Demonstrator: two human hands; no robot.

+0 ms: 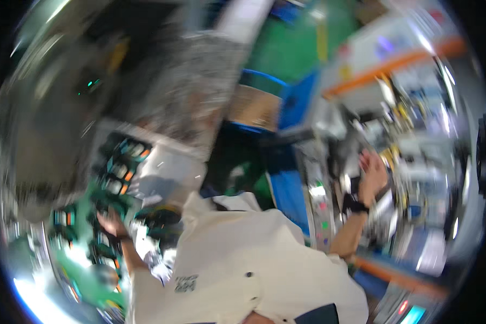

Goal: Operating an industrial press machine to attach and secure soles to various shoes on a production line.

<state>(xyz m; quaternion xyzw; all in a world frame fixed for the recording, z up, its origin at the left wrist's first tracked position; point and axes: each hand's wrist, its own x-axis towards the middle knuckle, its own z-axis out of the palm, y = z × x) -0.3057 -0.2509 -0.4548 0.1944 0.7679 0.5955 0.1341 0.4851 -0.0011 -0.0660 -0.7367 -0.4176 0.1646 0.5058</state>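
Observation:
My left hand reaches out at the left, beside dark housings with orange and pale parts set in rows on a green surface. Motion smears its fingers, so whether it grips one of them cannot be made out. On the right, my right hand is raised in front of a machine bench crowded with metal fittings. Its fingers look loosely bent and apart, and nothing shows in them. A dark band circles the right wrist.
A whitish tray or box stands beside the housings. Ahead are a brown carton and a blue panel. An orange rail edges the right-hand bench. Green floor shows at the back. The whole view is blurred.

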